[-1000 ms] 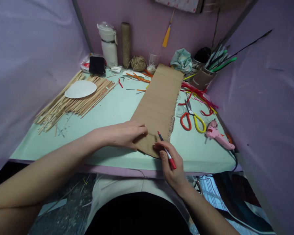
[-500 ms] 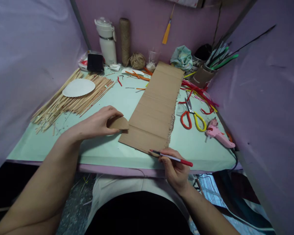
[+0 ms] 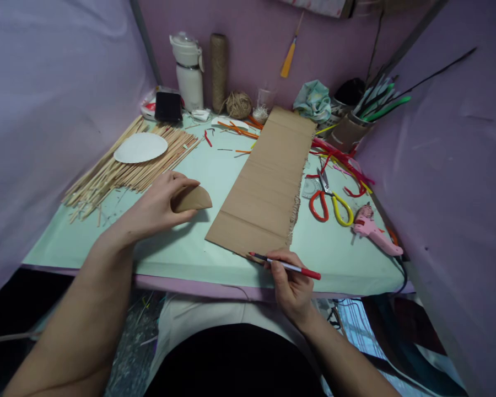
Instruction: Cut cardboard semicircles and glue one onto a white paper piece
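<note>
A small brown cardboard piece with a curved edge (image 3: 194, 199) is gripped between the thumb and fingers of my left hand (image 3: 161, 201), held just left of the large cardboard strip. That long cardboard strip (image 3: 268, 176) lies slantwise on the table, its right edge ragged. Over its near end, my right hand (image 3: 291, 281) holds a red-and-white pen (image 3: 289, 266) in a writing grip, tip pointing left. The pen tip is close to the strip's near edge; whether it touches I cannot tell.
Left lie thin wooden sticks (image 3: 99, 187) under a white paper plate (image 3: 140, 148). Right are scissors (image 3: 328, 201) with red and yellow handles and a pink glue gun (image 3: 374, 229). A white bottle (image 3: 189, 77), twine ball (image 3: 238, 105) and tool pot (image 3: 351, 129) stand behind.
My left hand has drawn the small cardboard piece away from the strip's left edge and tilted it up. My right hand with the pen has hardly moved; the view has shifted slightly.
</note>
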`<state>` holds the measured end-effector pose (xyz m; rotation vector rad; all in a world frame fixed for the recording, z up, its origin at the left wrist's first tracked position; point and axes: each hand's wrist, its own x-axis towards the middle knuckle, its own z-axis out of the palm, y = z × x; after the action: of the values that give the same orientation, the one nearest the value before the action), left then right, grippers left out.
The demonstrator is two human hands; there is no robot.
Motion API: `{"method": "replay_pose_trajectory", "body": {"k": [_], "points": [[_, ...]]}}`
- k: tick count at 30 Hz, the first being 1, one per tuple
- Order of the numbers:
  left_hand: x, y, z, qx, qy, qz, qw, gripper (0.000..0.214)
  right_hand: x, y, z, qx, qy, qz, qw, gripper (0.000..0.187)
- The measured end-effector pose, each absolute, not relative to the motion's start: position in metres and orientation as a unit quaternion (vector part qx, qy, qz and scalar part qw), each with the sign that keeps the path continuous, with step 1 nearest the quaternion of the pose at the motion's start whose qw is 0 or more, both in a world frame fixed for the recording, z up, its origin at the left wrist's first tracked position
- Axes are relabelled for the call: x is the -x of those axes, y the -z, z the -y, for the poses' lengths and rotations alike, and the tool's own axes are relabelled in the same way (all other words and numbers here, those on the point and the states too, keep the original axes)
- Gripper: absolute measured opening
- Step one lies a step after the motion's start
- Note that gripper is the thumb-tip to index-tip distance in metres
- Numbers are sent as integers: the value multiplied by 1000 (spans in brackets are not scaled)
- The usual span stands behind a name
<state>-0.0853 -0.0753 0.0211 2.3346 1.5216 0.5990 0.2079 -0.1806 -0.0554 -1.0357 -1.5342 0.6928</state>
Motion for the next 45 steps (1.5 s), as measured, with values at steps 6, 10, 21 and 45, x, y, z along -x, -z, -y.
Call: {"method": "replay_pose_trajectory", "body": {"k": [6, 10, 21, 45], "points": [[84, -7, 68, -797, -193, -560, 118, 55, -207, 55, 181, 443, -281, 648, 552, 17], [87, 3, 66, -784, -172, -586, 115, 56, -205, 56, 182, 443, -280, 645, 556, 17], [32, -6, 84, -699, -307, -553, 334, 56, -219, 42, 156, 523, -266, 509, 630, 16], [30, -27, 78, -463, -405, -462, 639, 68, -236, 39, 138, 504, -192, 460, 705, 20]]}}
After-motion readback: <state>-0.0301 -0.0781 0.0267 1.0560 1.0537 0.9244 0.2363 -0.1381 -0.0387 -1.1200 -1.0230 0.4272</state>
